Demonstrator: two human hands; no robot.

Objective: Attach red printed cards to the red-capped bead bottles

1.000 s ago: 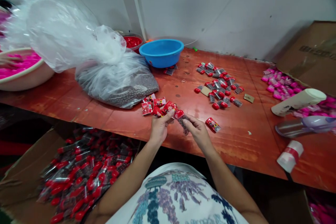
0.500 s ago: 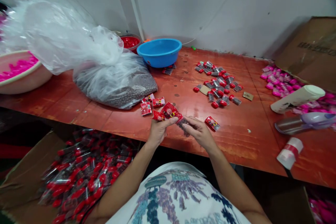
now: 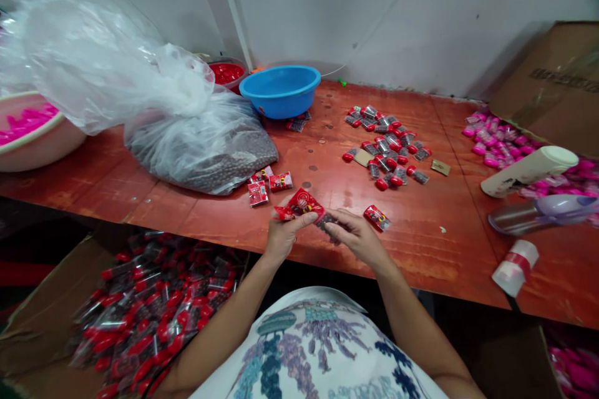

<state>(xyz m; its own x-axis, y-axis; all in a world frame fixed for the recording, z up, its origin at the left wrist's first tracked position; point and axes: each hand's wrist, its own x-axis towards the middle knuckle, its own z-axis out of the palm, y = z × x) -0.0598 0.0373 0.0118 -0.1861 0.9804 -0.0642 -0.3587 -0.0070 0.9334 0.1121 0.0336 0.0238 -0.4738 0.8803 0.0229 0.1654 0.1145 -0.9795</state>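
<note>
Red-brown table (image 3: pixel 421 249), worn top, set against a white wall. On its left part lies a big clear plastic bag (image 3: pixel 187 131), slumped, with dark beads in the bottom. Below the table edge, at the person's left, an open carton (image 3: pixel 42 318) is full of red-capped tubes. A blue basin (image 3: pixel 279 91) stands at the back near the wall, just beyond the bag. A loose heap of red-capped tubes (image 3: pixel 388 148) lies right of centre on the table.

The hands are together at the near table edge, fingertips almost meeting. Left hand (image 3: pixel 284 235): fingers and thumb closed on a bunch of red printed packets (image 3: pixel 303 202), held just above the table. Right hand (image 3: pixel 359 238): fingertips pinched on a small tube (image 3: pixel 326 221) of dark beads, whose other end reaches the left thumb. A single packet (image 3: pixel 377 217) lies on the table just beyond the right hand; a few more (image 3: pixel 269 184) lie near the bag.
</note>
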